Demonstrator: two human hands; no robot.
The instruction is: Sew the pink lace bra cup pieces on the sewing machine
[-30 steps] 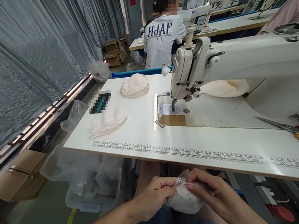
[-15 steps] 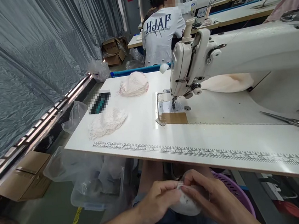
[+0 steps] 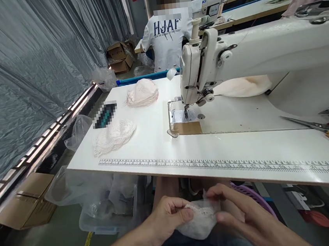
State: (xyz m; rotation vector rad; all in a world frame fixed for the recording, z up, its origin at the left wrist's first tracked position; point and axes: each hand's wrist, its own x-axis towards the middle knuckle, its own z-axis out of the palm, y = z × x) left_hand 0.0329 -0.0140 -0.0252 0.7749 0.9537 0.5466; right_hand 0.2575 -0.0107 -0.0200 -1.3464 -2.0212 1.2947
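Low over my lap, in front of the table edge, my left hand [image 3: 174, 218] pinches a small sheer white fabric piece with a lace edge [image 3: 200, 221] between thumb and fingers. The piece hangs in a rounded, cup-like shape. At its right side is my right hand [image 3: 239, 215], slightly blurred, with thumb and forefinger apart. Those fingertips are close against the fabric's edge; whether they touch it is hard to see. On the table, a white lace-edged stack [image 3: 114, 136] lies at the left, and a pale pink fabric pile [image 3: 143, 92] lies behind it.
A white sewing machine [image 3: 200, 68] stands on the table [image 3: 155, 147], which has a printed ruler [image 3: 216, 164] along its front. Scissors [image 3: 320, 126] lie at the right. Below are a purple basket [image 3: 259, 199] and a plastic bin [image 3: 101, 221]. A person [image 3: 168, 36] sits beyond.
My right hand's fingers have spread from a pinch and moved slightly right of the fabric. More of the lace edge now shows. The view has shifted slightly.
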